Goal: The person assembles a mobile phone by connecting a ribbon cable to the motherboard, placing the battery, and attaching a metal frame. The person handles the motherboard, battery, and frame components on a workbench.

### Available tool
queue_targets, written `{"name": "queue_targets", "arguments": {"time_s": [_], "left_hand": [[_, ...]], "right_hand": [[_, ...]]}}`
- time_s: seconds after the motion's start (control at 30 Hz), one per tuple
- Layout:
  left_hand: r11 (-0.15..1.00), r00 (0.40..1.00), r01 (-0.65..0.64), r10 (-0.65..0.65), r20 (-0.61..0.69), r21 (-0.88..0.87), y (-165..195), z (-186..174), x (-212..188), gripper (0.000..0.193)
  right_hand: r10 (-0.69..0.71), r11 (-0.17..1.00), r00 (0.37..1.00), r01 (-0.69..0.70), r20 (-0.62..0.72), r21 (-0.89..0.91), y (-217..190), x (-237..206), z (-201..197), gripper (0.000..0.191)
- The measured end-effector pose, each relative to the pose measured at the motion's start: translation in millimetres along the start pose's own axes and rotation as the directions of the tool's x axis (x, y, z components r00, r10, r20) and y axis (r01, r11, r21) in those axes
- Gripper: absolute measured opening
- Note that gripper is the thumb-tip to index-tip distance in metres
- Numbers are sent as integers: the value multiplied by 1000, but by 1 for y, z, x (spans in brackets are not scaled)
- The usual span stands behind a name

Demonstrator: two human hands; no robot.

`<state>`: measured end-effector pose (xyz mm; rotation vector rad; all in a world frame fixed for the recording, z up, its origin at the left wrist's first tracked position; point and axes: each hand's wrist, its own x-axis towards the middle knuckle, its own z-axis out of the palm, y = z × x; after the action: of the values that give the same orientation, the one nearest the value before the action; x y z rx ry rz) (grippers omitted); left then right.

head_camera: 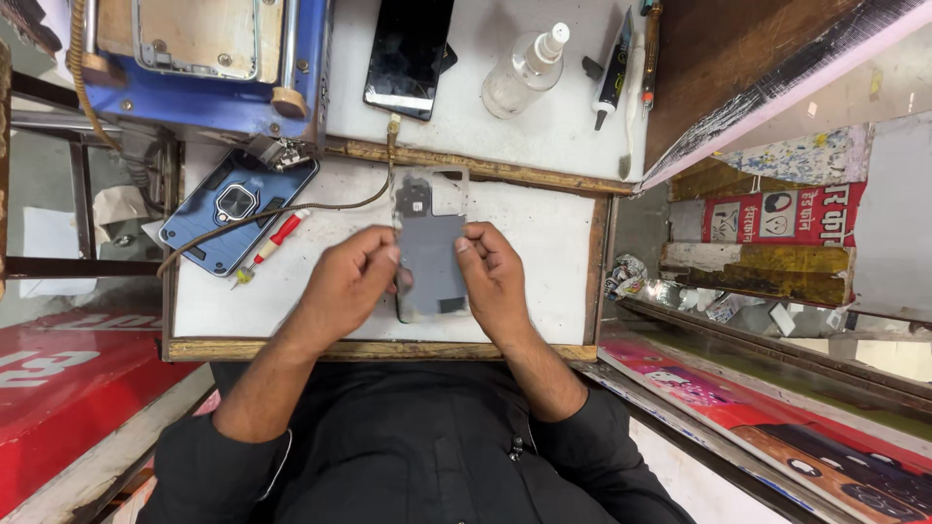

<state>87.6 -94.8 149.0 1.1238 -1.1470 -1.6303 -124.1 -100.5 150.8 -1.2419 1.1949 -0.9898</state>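
A white work board [544, 243] with a wooden rim fills the middle of the frame. At upper left stands a blue machine [209, 68]. At centre lies a grey phone body [430, 254], back up, flat on the board. The left hand [345, 281] pinches its left edge, fingers curled shut on it; the right hand [497, 277] grips the right edge likewise. Left of them lie a blue phone case [233, 209] and a small red-handled screwdriver [272, 243]. At top centre rest a dark phone [408, 53] and a clear spray bottle [524, 68].
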Motion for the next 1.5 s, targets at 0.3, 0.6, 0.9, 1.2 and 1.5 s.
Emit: {"name": "queue_targets", "arguments": {"time_s": [0.3,0.6,0.9,1.2,1.5], "left_hand": [[993,999,31,-34,-23,-116,-14,18,-6,25],[976,985,-14,50,-165,216,-7,31,-7,28],[998,999,14,-12,31,-63,-3,37,-12,19],[985,993,50,-31,-118,168,-10,45,-13,28],[999,999,27,-26,44,-21,-12,47,-17,20]], "right_hand": [[139,980,989,-129,53,-154,9,-5,-7,32],[-43,947,994,74,104,-313,12,-20,-8,34],[-10,993,1000,9,-9,-119,17,-27,-18,28],[-70,959,992,96,108,-265,11,-33,-24,31],[73,997,997,-73,-23,-16,15,-39,-24,28]]}}
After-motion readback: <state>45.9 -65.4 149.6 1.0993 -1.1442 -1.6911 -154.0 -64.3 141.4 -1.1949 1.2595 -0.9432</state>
